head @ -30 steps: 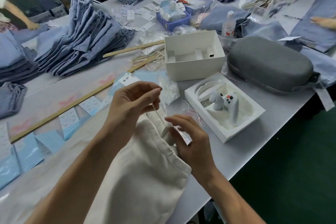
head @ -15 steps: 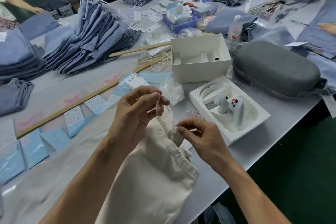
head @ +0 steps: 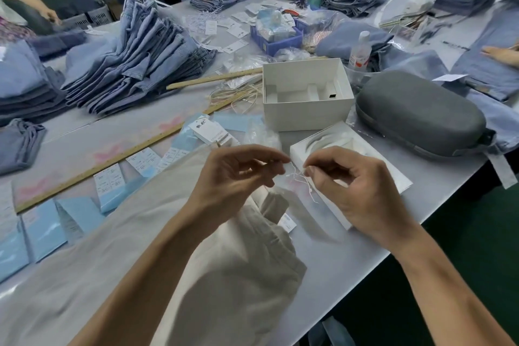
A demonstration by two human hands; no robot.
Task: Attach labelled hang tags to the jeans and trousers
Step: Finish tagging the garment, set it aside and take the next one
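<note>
Cream trousers (head: 224, 275) lie bunched on the table in front of me, waistband toward the white tray. Above the waistband both hands work a thin white string (head: 299, 177). My left hand (head: 233, 177) pinches one end between thumb and fingertips. My right hand (head: 356, 191) pinches the other end, fingers curled. The string's loose tails hang down between them. A white hang tag (head: 287, 222) lies by the waistband, partly under the cloth. More labelled tags (head: 209, 130) and blue cards (head: 45, 229) lie along the table to the left.
A white tray (head: 398, 181) sits under my right hand, an open white box (head: 306, 112) behind it, a grey case (head: 421, 115) to the right. A long wooden ruler (head: 112, 160) crosses the table. Stacks of blue jeans (head: 134, 56) and other people's hands fill the far side.
Both hands rose off the waistband and drew level, the right hand moving right over the white tray. The string now stretches between the two pinches.
</note>
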